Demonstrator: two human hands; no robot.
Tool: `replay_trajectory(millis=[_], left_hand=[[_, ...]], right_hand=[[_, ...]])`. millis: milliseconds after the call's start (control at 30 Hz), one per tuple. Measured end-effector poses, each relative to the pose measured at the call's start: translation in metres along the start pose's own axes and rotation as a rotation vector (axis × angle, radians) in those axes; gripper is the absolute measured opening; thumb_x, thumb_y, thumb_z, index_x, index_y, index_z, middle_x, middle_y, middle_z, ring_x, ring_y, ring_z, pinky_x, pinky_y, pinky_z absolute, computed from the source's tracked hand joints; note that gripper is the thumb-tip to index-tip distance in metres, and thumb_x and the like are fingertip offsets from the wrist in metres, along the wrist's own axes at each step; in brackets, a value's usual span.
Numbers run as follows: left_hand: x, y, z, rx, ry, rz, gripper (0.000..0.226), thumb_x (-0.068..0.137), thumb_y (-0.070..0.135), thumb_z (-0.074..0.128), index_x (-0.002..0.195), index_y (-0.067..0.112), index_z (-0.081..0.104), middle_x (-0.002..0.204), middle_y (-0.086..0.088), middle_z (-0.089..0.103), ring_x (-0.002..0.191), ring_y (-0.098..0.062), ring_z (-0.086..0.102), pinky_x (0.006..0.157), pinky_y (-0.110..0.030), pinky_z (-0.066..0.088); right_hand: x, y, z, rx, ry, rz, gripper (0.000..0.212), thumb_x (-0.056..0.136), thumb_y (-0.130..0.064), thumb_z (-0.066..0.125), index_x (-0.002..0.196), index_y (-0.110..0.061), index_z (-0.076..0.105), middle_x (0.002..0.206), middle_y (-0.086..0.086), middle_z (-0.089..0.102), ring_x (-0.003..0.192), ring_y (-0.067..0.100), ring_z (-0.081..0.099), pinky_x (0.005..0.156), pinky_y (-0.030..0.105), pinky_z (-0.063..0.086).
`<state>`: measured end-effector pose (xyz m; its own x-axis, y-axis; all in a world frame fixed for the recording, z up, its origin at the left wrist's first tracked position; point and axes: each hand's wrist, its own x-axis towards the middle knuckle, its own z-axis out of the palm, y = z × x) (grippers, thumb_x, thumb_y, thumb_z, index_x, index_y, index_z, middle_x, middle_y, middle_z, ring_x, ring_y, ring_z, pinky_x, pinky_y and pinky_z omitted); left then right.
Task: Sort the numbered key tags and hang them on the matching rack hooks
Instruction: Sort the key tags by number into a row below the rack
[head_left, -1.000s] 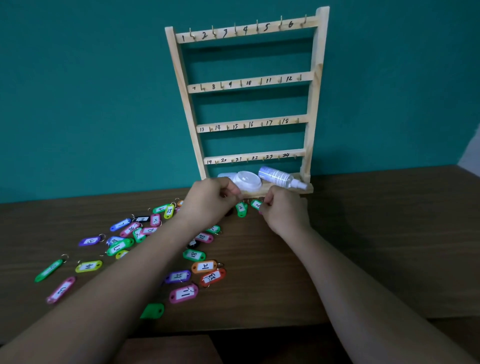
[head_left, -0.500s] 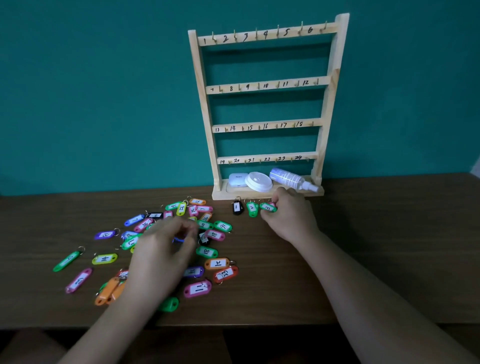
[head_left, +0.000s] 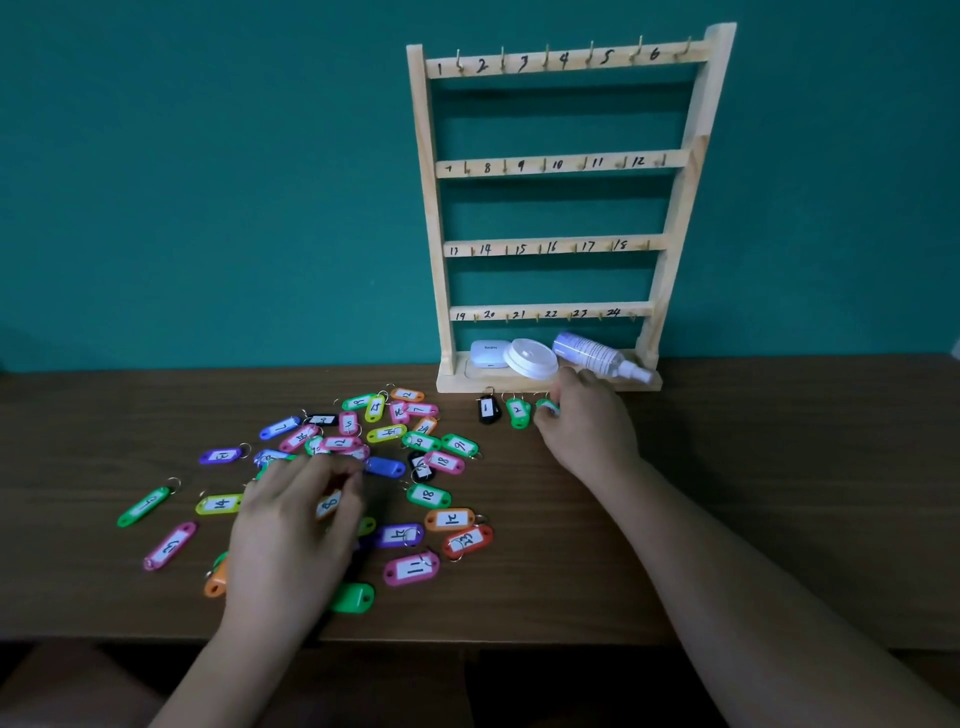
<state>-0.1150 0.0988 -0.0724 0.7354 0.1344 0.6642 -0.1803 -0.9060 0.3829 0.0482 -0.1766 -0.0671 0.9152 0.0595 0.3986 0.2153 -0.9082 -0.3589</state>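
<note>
A wooden rack (head_left: 675, 208) stands against the teal wall, with four rails numbered 1 to 24 and bare hooks. Many coloured key tags (head_left: 387, 434) lie scattered on the table to its front left. A black tag 1 (head_left: 486, 409) and a green tag 2 (head_left: 518, 412) lie side by side before the rack's base. Just right of them, my right hand (head_left: 589, 428) pinches another green tag (head_left: 547, 407) at the table surface. My left hand (head_left: 291, 535) hovers over the pile, its curled fingers pinching a tag marked 8 (head_left: 329, 504).
The rack's base tray (head_left: 449, 382) holds a white case (head_left: 489, 353), a round white lid (head_left: 530, 357) and a spray bottle (head_left: 597, 356) lying on its side. The brown table (head_left: 753, 467) ends at a front edge near my forearms.
My left hand left the rack base, swung left over the pile and closed on tag 8. My right hand stayed by the row of tags, still on the green one. The camera shifted left.
</note>
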Motion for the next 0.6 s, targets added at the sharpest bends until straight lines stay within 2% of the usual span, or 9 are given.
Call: replay_trajectory(millis=[233,333,467,600], left_hand=[[-0.001,-0.002,0.001,0.021,-0.05,0.011,0.015,0.094,0.029,0.06,0.095,0.019,0.071,0.09,0.007,0.066,0.087,-0.023,0.059,0.076,-0.045,0.048],[0.0,-0.004,0.004,0.045,-0.093,0.019,0.005,0.094,0.023,0.066,0.095,0.021,0.07,0.091,0.007,0.066,0.088,-0.023,0.058,0.076,-0.045,0.049],[0.001,-0.004,0.005,0.063,-0.136,0.003,0.004,0.095,0.023,0.069,0.098,0.023,0.071,0.095,0.009,0.068,0.093,-0.02,0.059,0.079,-0.047,0.051],[0.003,-0.004,0.003,-0.017,-0.093,-0.055,0.013,0.091,0.012,0.075,0.097,0.023,0.072,0.095,0.011,0.069,0.094,-0.017,0.061,0.08,-0.042,0.052]], right_hand=[[0.0,0.0,0.001,0.005,0.012,0.032,0.034,0.094,-0.032,0.069,0.116,-0.007,0.061,0.095,0.008,0.068,0.082,0.027,0.065,0.063,0.032,0.041],[0.0,0.001,0.002,0.007,0.016,0.039,0.034,0.094,-0.033,0.069,0.117,-0.008,0.06,0.093,0.007,0.067,0.08,0.026,0.064,0.062,0.032,0.041],[0.0,0.001,0.003,0.01,0.045,0.025,0.038,0.095,-0.036,0.069,0.119,-0.008,0.061,0.096,0.006,0.067,0.082,0.025,0.064,0.064,0.033,0.045],[-0.005,-0.009,-0.001,0.075,0.133,-0.049,0.021,0.094,-0.032,0.07,0.093,-0.013,0.06,0.087,0.003,0.062,0.082,0.026,0.061,0.07,0.041,0.052]])
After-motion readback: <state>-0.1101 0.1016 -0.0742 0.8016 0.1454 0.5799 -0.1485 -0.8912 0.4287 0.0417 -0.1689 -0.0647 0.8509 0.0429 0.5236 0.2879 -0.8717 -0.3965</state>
